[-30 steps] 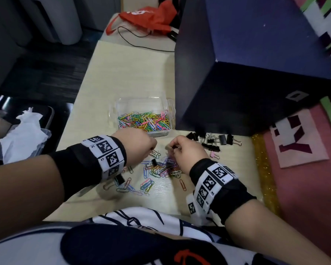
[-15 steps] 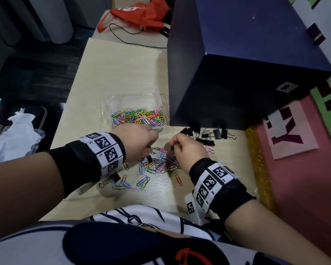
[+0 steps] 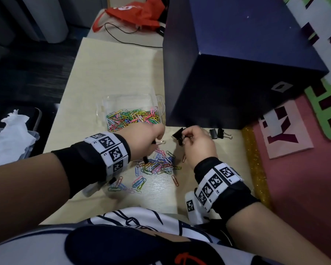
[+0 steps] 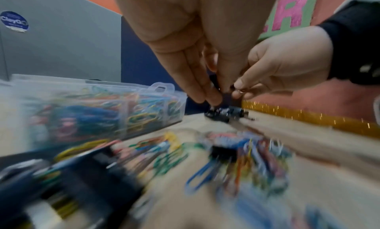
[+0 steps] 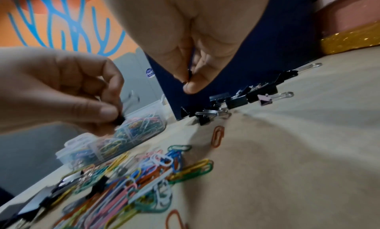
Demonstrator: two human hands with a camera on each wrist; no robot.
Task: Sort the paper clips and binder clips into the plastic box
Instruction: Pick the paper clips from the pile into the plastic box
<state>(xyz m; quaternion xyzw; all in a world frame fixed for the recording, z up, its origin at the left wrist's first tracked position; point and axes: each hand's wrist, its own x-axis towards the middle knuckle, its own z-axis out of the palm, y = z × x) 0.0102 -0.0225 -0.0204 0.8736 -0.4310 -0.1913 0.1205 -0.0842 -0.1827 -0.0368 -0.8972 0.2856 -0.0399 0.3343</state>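
The person's right hand (image 3: 198,143) hovers just above the pale wooden table (image 3: 111,73) with its fingertips pinched on a black metal binder clip (image 3: 178,135), lifted clear of the surface, probably so it can be carried off without dragging any of the wire clips along. The left hand (image 3: 141,138) sits just beside it, over the near edge of the clear plastic box (image 3: 130,100), its thumb and fingers curled together on a small black clip (image 5: 120,120); the wrist views are too blurred to say how firmly. Between and just below the two hands lies the loose heap of multicoloured wire paper clips (image 3: 157,163), with a few more strays nearer the person, so both hands work right where the unsorted pile is. The box stands just beyond that heap, within an easy reach, and one compartment is already filled with coloured paper clips (image 3: 132,117), while the part beyond looks empty; that open space is plausibly meant for the binder clips. A small cluster of black binder clips (image 3: 218,133) rests against the foot of the large dark blue cardboard box (image 3: 237,64), to the right of the right hand, seemingly gathered apart from the paper clips as a first pass of the sorting. Judging by what remains on the table, the task is well short of finished: the next move likely calls for carrying the held clips to the box without mixing the kinds.
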